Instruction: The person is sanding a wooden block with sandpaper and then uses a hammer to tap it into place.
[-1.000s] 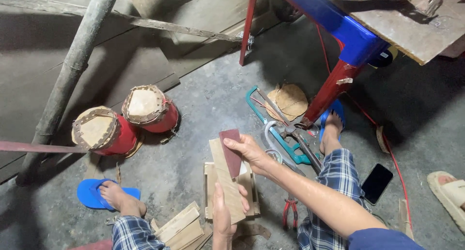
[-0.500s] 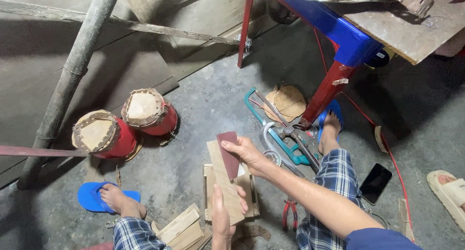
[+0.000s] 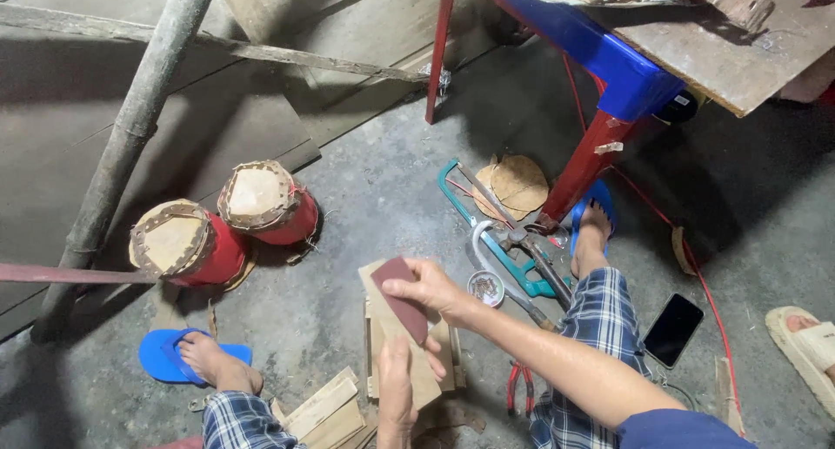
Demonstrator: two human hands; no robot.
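My right hand (image 3: 428,289) presses a dark red sheet of sandpaper (image 3: 402,299) against a flat wooden strip (image 3: 409,353). My left hand (image 3: 396,388) grips the strip's lower part from below and holds it tilted over a small wooden frame (image 3: 449,362) on the floor. Both forearms come in from the bottom of the view, the right one from the lower right.
Two small red drums (image 3: 265,206) (image 3: 183,240) stand to the left. A teal hacksaw (image 3: 496,240), a hammer, a small tin and red pliers (image 3: 520,386) lie right of the frame. A phone (image 3: 676,329), wood strips (image 3: 322,410) and a red-and-blue table leg (image 3: 591,158) are nearby.
My right hand has slid the sandpaper slightly along the wooden strip. The left hand keeps its hold. The view has shifted a little.
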